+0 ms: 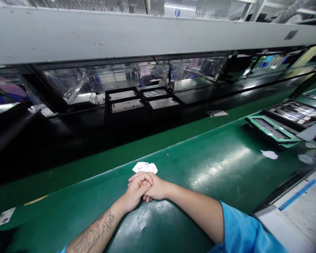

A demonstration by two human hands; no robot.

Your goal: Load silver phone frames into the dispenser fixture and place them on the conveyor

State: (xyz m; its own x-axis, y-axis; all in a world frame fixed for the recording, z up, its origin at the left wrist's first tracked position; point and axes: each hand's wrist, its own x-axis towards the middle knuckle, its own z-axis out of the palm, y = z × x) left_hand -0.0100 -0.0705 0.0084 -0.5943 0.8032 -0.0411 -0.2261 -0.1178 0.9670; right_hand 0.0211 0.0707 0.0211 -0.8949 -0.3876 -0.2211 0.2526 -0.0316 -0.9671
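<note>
My left hand [135,191] and my right hand [156,188] rest clasped together on the green bench top [221,165], fingers interlaced and closed, with nothing visible inside them. Both forearms lie flat on the bench; the left one is tattooed, the right one ends in a blue sleeve. A crumpled white paper scrap [144,167] lies just beyond my knuckles, apart from them. Several black trays [144,102] holding light panels sit on the dark conveyor further back.
A green-framed fixture [272,128] and dark trays with small parts [295,112] stand at the right. Another white scrap [269,154] lies near them. A white label [5,216] lies at the left edge, a grey overhead beam [147,33] spans the top.
</note>
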